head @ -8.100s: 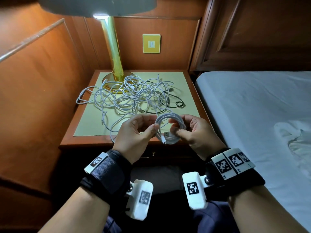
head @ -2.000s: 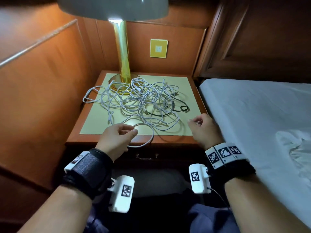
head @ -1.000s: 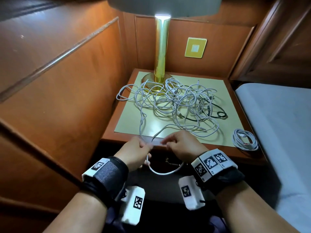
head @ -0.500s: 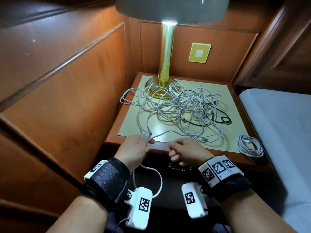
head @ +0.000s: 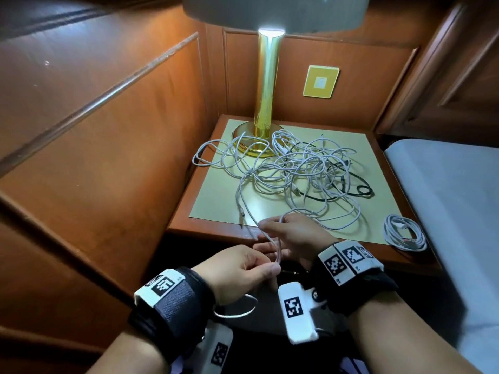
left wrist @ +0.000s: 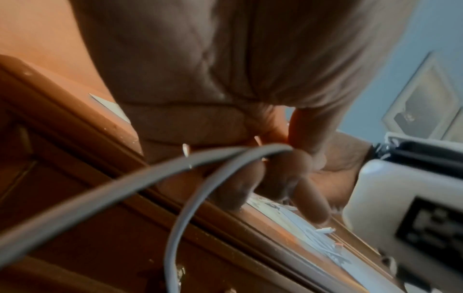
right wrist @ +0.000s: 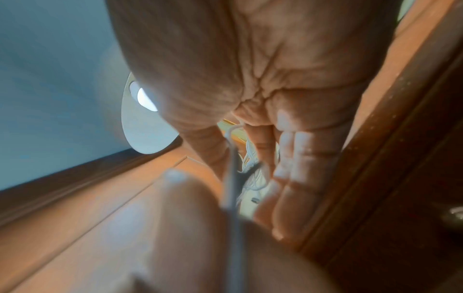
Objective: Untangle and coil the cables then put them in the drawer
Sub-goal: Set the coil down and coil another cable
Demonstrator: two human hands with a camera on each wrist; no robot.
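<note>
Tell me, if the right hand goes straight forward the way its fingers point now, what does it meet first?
Probably the near loops of the tangled white cables on the nightstand; the right hand already holds one white cable from there. Depth is unclear.

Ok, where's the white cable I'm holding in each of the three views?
Head: cable low centre, between left hand and right hand.
Left wrist: loop across centre.
Right wrist: blurred vertical strand at centre.
Shared landmark: nightstand edge.

White cables tangle with one black cable on a pale yellow mat — gold lamp stem, reddish-brown wood panelling, black-and-white checked wrist tags.
</note>
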